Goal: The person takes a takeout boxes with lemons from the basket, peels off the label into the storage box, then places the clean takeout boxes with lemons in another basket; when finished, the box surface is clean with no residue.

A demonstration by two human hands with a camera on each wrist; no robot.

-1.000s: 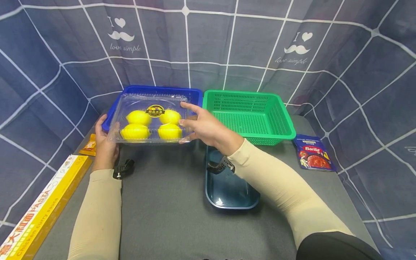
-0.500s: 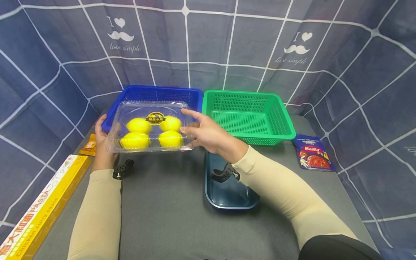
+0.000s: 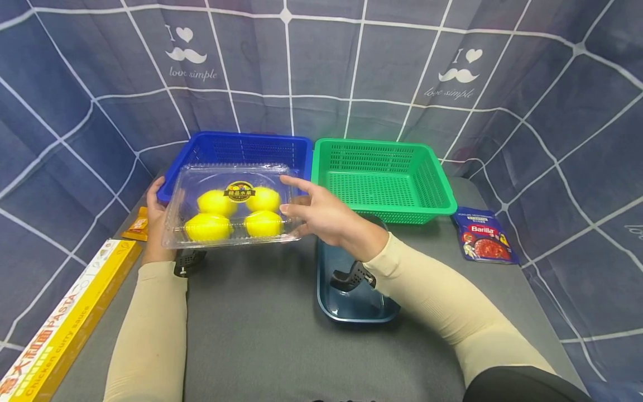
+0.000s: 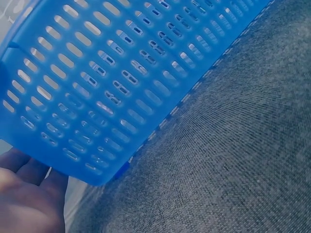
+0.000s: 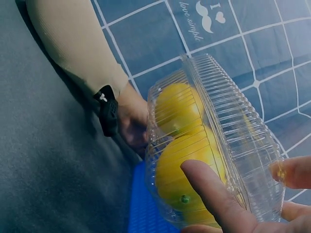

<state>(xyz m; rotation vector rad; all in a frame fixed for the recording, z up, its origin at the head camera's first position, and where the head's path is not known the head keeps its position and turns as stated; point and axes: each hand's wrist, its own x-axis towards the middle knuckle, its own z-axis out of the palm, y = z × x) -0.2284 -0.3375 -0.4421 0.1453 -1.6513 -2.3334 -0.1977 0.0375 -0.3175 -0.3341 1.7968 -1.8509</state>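
In the head view, my right hand [image 3: 329, 218] holds the right end of a clear plastic fruit box [image 3: 231, 230] with several lemons [image 3: 208, 227] inside. A black and yellow round label is on its lid. The box is tilted and raised over the front of a blue basket [image 3: 251, 146]. Thumb and fingers grip its edge in the right wrist view, with lemons [image 5: 187, 155] seen through the ribbed wall. My left hand [image 3: 162, 226] holds the left end of the blue basket; in the left wrist view its fingers pass behind the slotted wall, thumb hidden.
A green basket [image 3: 442, 181] stands right of the blue one. In front of it is a dark blue tray [image 3: 334, 290], partly under my right forearm. A Barilla pouch [image 3: 486, 237] lies far right; a long pasta box [image 3: 70, 318] and orange packet [image 3: 138, 226] lie left.
The fruit box has moved toward me, away from the back of the blue basket, and its lid shows more. My right hand moved with it. The left hand and blue basket have stayed put.
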